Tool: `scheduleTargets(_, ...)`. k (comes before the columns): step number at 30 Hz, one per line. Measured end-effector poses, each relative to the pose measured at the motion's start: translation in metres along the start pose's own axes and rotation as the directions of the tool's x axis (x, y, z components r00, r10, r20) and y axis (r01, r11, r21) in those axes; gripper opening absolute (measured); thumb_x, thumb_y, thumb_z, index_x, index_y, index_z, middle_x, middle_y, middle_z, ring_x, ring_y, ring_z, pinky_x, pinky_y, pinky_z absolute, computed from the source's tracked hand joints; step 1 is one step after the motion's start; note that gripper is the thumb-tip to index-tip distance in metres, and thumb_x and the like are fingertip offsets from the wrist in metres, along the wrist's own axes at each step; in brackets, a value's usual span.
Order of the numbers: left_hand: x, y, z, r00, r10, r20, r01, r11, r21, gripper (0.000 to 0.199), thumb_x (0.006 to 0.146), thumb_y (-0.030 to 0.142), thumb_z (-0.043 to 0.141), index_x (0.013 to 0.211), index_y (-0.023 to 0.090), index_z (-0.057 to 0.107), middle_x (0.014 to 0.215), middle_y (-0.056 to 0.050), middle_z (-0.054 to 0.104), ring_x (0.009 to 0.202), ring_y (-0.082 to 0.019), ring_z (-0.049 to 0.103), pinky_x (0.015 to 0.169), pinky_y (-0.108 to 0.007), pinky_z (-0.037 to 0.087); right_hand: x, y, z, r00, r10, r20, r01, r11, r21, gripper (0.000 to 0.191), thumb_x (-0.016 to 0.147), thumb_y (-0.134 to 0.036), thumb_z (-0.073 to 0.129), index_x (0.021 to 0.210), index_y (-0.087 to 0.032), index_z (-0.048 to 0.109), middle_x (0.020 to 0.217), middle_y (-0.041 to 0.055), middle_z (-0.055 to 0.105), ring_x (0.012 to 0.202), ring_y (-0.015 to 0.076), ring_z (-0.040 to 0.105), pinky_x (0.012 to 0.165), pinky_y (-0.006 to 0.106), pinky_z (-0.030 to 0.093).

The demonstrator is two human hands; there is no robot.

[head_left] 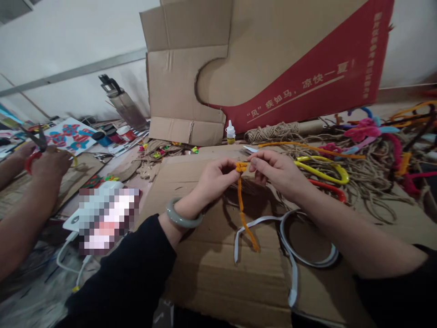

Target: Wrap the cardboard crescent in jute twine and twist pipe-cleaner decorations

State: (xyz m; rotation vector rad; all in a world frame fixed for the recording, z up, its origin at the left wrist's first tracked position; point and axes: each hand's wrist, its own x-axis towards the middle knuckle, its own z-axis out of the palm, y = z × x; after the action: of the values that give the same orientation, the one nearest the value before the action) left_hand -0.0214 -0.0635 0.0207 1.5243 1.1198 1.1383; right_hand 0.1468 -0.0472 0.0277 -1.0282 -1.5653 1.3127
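Observation:
An orange pipe cleaner (241,200) is bent into a small bunched shape at its top, and its long tail hangs down over the cardboard sheet (218,282). My left hand (220,180) pinches the bunched part between thumb and fingers. On its right side my right hand (273,171) is closed, thumb against fingertips, at the end of the same pipe cleaner. Scissors with yellow and red handles (336,171) lie behind my right forearm, their blade tip showing past the hand. Below the hands rests a coil of flat white strip (285,246) with loose ends.
A small glue bottle (231,133) stands behind my hands, before an upright cardboard panel (186,86). Jute twine (368,196) and coloured pipe cleaners (365,132) pile up at right. At left are a phone (112,223), a water bottle (124,105) and a co-worker's hand (51,161) with scissors.

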Motion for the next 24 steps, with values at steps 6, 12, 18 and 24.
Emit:
scheduleTargets(6,-0.0006,-0.0008,0.0004,0.998,0.054,0.015,-0.055,0.994,0.091,0.005,0.068,0.013,0.057,0.073,0.014,0.059,0.068,0.002,0.059,0.062,-0.008,0.052,0.062,-0.022,0.043,-0.0031,0.0028,-0.0007,0.984,-0.173,0.043,0.178,0.944,-0.277,0.021,0.081,-0.038,0.053,0.078,-0.018,0.059,0.061,-0.0013,0.055,0.053,0.0105,0.05,0.05,0.024,0.04)
scheduleTargets(12,-0.0007,-0.0002,-0.0003,0.996,0.088,0.009,-0.088,0.987,0.135,0.007,0.069,0.011,0.055,0.073,0.014,0.059,0.066,0.002,0.059,0.06,-0.008,0.051,0.059,-0.021,0.043,-0.0018,0.0027,-0.0021,0.987,-0.152,0.059,0.163,0.943,-0.289,0.024,0.08,-0.04,0.053,0.077,-0.017,0.058,0.061,-0.0008,0.056,0.054,0.0115,0.051,0.052,0.025,0.04)
scheduleTargets(18,-0.0009,0.0004,-0.0003,0.994,0.111,0.011,-0.111,0.974,0.199,0.01,0.068,0.008,0.054,0.073,0.015,0.06,0.067,0.002,0.06,0.061,-0.008,0.053,0.059,-0.021,0.043,-0.005,0.0007,0.0013,0.968,-0.243,0.061,0.243,0.855,-0.458,0.015,0.079,-0.028,0.054,0.079,-0.017,0.063,0.065,0.0,0.061,0.061,0.0124,0.053,0.059,0.025,0.039)
scheduleTargets(24,-0.0017,0.0003,0.0006,0.996,0.089,-0.002,-0.086,0.972,0.217,0.009,0.068,0.009,0.055,0.072,0.014,0.06,0.065,0.002,0.06,0.059,-0.008,0.052,0.058,-0.021,0.042,-0.0062,-0.0016,0.001,0.953,-0.293,0.073,0.286,0.8,-0.527,0.014,0.081,-0.024,0.051,0.077,-0.017,0.064,0.064,-0.0001,0.062,0.061,0.0121,0.053,0.06,0.024,0.039)
